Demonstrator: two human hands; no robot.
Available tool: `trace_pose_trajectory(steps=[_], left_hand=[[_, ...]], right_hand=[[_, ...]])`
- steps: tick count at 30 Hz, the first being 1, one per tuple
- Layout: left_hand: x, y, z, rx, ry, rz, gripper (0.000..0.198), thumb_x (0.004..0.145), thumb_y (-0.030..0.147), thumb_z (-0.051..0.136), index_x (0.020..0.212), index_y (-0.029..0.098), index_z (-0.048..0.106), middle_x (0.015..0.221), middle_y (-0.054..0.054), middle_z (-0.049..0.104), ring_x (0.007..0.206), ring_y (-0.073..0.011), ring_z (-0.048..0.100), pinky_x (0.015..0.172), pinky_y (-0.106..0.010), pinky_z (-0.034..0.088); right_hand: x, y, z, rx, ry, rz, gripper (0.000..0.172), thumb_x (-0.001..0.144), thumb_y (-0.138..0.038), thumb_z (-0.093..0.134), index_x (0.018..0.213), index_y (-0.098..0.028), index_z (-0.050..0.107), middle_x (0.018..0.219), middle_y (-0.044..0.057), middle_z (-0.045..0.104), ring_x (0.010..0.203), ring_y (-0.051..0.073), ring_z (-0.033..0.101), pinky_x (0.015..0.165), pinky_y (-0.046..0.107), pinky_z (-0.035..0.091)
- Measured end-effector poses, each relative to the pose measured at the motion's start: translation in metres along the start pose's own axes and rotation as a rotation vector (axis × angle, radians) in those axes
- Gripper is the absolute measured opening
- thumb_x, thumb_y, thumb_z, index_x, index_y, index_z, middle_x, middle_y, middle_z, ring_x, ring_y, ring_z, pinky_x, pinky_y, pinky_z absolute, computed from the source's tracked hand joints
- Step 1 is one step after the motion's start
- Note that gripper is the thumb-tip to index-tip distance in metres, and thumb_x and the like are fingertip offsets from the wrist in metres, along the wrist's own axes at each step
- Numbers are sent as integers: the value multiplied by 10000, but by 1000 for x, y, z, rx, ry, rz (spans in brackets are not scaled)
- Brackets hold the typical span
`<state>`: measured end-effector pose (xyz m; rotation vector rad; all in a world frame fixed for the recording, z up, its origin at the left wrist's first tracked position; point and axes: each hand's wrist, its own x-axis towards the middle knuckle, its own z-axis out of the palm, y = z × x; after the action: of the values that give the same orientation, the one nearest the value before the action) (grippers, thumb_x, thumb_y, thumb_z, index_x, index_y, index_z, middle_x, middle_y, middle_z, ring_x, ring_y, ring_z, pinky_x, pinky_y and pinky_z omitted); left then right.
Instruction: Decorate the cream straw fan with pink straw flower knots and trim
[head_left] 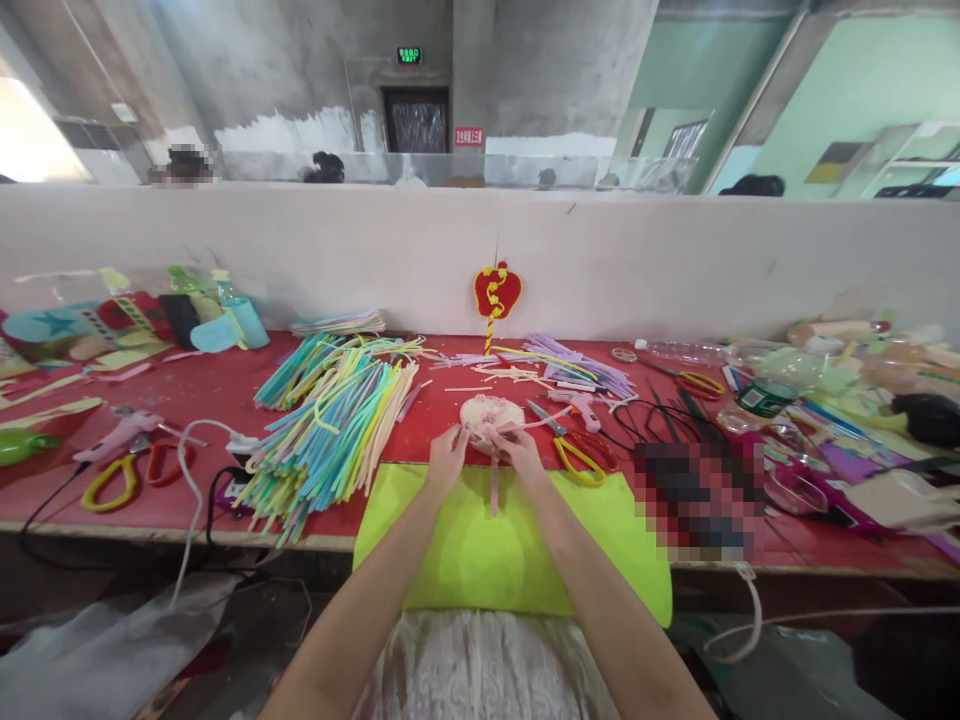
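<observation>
A small round fan-shaped piece (491, 406) of cream and pink pipe cleaners is held up between my hands over the table's front. Its pink twisted handle (494, 490) points down toward me. My left hand (448, 455) pinches the left edge of the disc. On the other side, my right hand (520, 452) has its fingers closed at the lower right of the disc, near the top of the handle. A pink pipe cleaner (547, 418) sticks out to the right of that hand. My fingers partly hide the lower disc.
A large heap of coloured pipe cleaners (330, 420) lies left, lilac ones (581, 365) behind. Yellow-handled scissors (581, 460) and a pink glue gun (583, 408) sit right. A red fan (497, 293) stands at the white partition (360, 250). Yellow-green sheet (517, 550) covers the front edge.
</observation>
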<state>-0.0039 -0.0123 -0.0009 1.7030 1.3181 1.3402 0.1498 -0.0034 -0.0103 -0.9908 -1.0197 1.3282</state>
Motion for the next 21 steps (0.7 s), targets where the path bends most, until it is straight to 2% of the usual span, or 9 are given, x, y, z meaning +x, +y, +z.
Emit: trace_pose_trajectory(steps=[4,10,21], left_hand=[[2,-1,2,73,-1,25,290,888,356,420,773,186,625,810,-46,683,795,-186,619,777,-298,457],[7,-11,6,170,-11,9,230,846,285,461,716,186,624,728,-32,657,729,-182,595,721,-295,451],[8,-17,6,202,-35,32,225,836,287,462,712,192,623,758,-40,656,753,-180,586,734,-291,440]], right_hand=[[-5,-4,2,-1,-10,-16,377,536,-496,783,643,-202,573,536,-34,545,471,111,478,466,268,421],[-7,-5,3,-14,-28,-17,359,552,-492,777,658,-205,589,529,-34,553,464,114,480,471,275,416],[-5,-3,1,-39,-17,-23,358,553,-502,771,644,-200,602,529,-29,554,477,114,484,479,270,432]])
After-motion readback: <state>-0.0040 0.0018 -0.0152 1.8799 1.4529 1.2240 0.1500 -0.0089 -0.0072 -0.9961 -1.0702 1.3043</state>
